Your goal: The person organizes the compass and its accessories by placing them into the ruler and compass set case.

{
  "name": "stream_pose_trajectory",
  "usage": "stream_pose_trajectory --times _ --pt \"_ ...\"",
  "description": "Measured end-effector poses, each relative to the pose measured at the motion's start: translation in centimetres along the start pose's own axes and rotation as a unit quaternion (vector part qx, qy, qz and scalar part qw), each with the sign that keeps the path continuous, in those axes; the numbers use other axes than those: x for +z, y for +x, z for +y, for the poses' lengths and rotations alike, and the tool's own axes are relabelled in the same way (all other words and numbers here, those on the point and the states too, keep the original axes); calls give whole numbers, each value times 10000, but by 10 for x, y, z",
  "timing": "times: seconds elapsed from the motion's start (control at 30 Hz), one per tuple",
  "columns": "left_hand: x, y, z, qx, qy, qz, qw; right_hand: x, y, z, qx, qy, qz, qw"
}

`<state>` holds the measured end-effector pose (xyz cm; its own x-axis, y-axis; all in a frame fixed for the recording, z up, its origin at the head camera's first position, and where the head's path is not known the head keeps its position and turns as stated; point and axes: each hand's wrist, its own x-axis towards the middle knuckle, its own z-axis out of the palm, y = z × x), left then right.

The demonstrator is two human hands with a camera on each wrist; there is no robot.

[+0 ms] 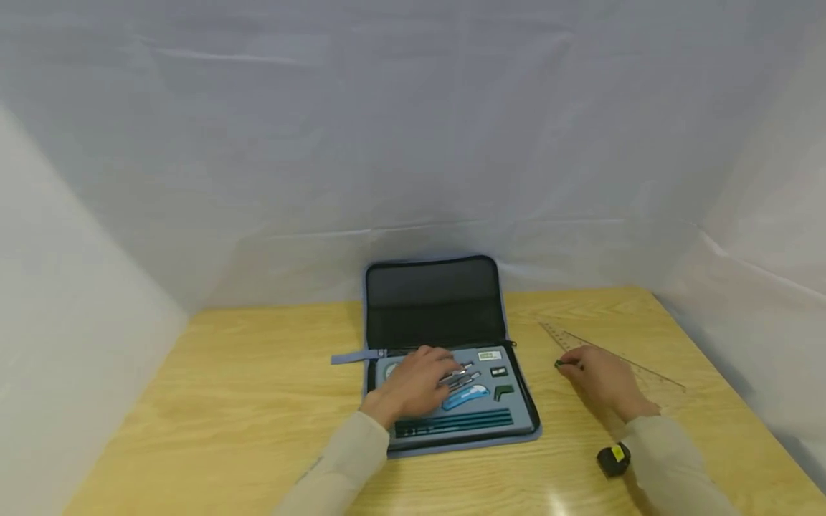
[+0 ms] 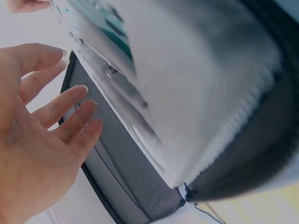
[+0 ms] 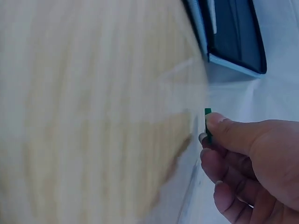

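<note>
A zip case (image 1: 528, 430) lies unfolded on the wooden table, its dark mesh lid (image 1: 434, 304) raised at the back. Its grey insert holds dark green pencils (image 1: 454, 421), a blue utility knife (image 1: 466, 397), metal compasses (image 1: 463, 380), a sharpener (image 1: 499, 372), an eraser (image 1: 489, 355) and a green angled piece (image 1: 503, 391). Over the insert's left part is my left hand (image 1: 416, 383), fingers loosely spread and holding nothing in the left wrist view. My right hand (image 1: 603, 380) pinches a small flat green piece (image 3: 208, 122) between thumb and index finger; its kind is unclear.
A clear set square (image 1: 652, 373) lies under and beyond the right hand. Close to the right sleeve sits a black tape measure (image 1: 614, 460) with a yellow label. The case's strap (image 1: 351, 357) sticks out leftward. White sheeting (image 1: 413, 143) walls the table's back and sides.
</note>
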<state>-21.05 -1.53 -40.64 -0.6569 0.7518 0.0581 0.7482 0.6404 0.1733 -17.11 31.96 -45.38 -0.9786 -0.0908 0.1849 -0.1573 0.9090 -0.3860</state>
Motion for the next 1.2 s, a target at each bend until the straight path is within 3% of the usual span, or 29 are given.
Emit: stream_pose_trajectory --times 0.13,0.53,0.77,0.97,1.2 --pt "-2 -3 -4 -94 4 90 9999 -3 8 -4 -76 243 -7 9997" --pt "-8 -10 -21 -425 -34 160 9990 4 49 -45 -1042 164 375 9937" --pt "-12 -17 -29 -561 -113 286 9980 8 63 -71 -1663 -36 139 9860" --pt "-16 -20 -33 -572 -173 289 9978 16 70 -86 -1819 -239 -106 9830" --pt "-11 -25 -39 -463 -176 410 9979 29 77 -97 -1866 -190 -558 9807"
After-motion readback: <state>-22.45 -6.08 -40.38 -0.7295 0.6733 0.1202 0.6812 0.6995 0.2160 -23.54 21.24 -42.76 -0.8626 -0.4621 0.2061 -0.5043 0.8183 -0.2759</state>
